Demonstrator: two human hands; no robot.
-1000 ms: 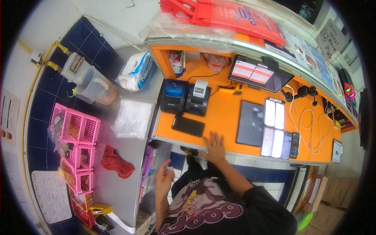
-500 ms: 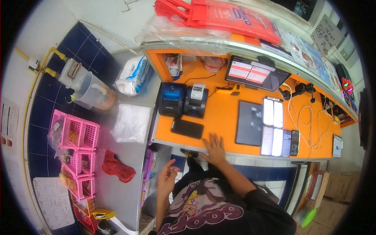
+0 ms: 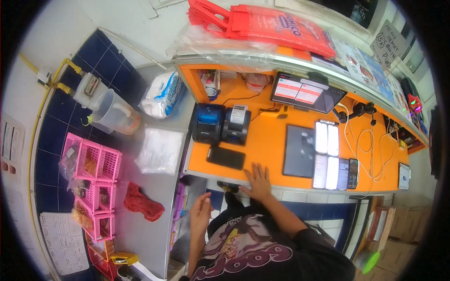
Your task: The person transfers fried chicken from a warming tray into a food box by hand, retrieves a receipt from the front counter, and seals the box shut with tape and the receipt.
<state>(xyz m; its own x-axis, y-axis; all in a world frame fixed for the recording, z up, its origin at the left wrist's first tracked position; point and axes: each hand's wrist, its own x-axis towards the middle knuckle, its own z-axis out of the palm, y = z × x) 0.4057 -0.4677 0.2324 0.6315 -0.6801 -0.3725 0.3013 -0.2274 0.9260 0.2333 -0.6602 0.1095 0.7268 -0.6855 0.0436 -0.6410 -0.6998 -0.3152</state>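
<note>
Your right hand (image 3: pixel 258 183) rests on the near edge of the orange desk (image 3: pixel 267 136), fingers spread and unclenched, palm side down. The desk is in the middle and right of the scene, under a shelf. Your left hand (image 3: pixel 200 211) is raised to the left, between the desk's near edge and the grey metal table (image 3: pixel 145 236); its fingers bend inward, and whether they pinch anything small cannot be told.

Nearest your right hand, a black phone (image 3: pixel 226 158) lies flat to the left, just beyond the desk's near edge. On the far side of that phone, a blue-topped printer (image 3: pixel 207 124) and a second printer (image 3: pixel 236 125), with white paper on its top, are placed side by side.

To the right of your right hand lies a dark flat panel (image 3: pixel 299 151). Just beside it on the right is a cluster of devices (image 3: pixel 332 172), several with lit screens. Beyond these are a monitor (image 3: pixel 307 91) and a yellow-and-black tool (image 3: pixel 276 112); loose white cables (image 3: pixel 372 154) lie farther right. Red bags (image 3: pixel 286 28) are stacked on the shelf top at the far side.

On your left, the metal table carries a crumpled red cloth (image 3: pixel 143 202), a clear-wrapped white pack (image 3: pixel 160 150), pink baskets (image 3: pixel 103 161) and, farther off, a translucent jug (image 3: pixel 112 112).
</note>
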